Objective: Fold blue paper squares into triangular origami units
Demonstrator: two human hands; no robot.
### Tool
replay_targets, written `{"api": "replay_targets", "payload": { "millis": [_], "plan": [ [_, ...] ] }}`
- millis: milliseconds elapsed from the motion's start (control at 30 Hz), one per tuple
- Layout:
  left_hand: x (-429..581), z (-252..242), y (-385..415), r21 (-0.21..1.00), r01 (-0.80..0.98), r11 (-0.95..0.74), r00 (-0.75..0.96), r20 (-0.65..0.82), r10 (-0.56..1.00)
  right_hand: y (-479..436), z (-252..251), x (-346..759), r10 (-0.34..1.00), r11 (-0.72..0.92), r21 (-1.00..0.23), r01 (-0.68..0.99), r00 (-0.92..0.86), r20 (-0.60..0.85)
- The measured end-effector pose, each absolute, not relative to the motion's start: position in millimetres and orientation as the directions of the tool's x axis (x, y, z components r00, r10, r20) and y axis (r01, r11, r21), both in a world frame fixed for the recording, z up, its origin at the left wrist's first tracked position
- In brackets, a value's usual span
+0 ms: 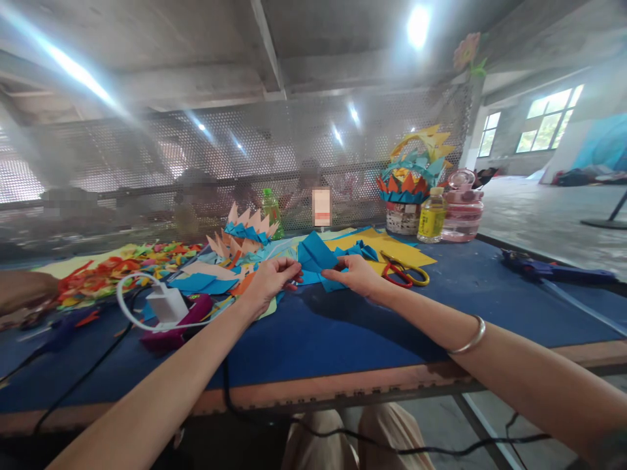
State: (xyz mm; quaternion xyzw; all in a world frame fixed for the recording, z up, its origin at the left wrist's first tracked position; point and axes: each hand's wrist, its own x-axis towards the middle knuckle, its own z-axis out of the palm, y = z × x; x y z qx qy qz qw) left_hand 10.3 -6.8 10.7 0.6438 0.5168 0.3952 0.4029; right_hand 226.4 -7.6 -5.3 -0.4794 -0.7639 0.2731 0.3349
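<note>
Both my arms reach forward over a blue table (343,333). My left hand (268,279) is closed, its fingertips pinching the left edge of a folded blue paper piece (316,258). My right hand (356,275) pinches the same blue paper from the right, fingers curled. A silver bangle (471,337) sits on my right forearm. The paper is lifted slightly above the table between the two hands.
Red-and-yellow scissors (405,273) lie on yellow paper sheets (392,248) to the right. A paper crown basket (409,196), a yellow bottle (432,217) and a pink jug (462,207) stand behind. A white charger (165,304), cables and colourful paper scraps (122,264) lie left. Another person's arm (24,290) shows at the far left.
</note>
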Motion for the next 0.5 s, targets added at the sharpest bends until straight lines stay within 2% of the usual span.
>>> {"api": "replay_targets", "payload": {
  "millis": [200,367,500],
  "plan": [
    [17.0,14.2,-13.1,0.955,0.256,-0.149,0.162,0.11,0.981,-8.1,-14.6,221.8,0.863,0.5,-0.69,0.524,-0.366,0.348],
    [20.7,14.3,-16.0,0.968,0.227,-0.11,0.229,0.057,0.972,-12.2,-15.4,218.8,0.8,0.597,-0.656,0.462,-0.41,0.439],
    [18.6,14.8,-13.3,0.976,0.203,-0.079,0.206,0.036,0.978,-13.9,-13.2,219.9,0.752,0.659,-0.626,0.418,-0.397,0.526]
  ]
}}
